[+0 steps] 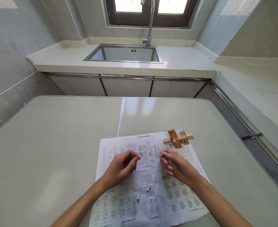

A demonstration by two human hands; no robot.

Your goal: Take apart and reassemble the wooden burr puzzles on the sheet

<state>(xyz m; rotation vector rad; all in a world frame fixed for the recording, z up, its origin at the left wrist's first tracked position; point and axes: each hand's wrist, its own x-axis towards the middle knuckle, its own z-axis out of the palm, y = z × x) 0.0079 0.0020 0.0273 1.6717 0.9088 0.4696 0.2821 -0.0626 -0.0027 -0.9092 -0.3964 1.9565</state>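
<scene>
A large creased instruction sheet (153, 205), printed with rows of small line drawings, lies under both of my hands. My left hand (122, 167) is over its left half, fingers curled in toward the thumb and nothing seen in them. Across from it, my right hand (176, 165) is turned partly palm up, its fingers bent together, also with nothing visible in the grasp. Just beyond the right hand, on the sheet's far right corner, sits a small cluster of crossed wooden puzzle pieces (176, 138). Black letters mark some of the pieces. Neither hand appears to hold them.
The sheet lies on a pale table (46, 151) with a seam (121, 116) running away from me. Behind it are a white counter (181, 56), a steel sink (129, 53) and a tap (150, 25) under a window. Another counter (262, 85) runs along the right.
</scene>
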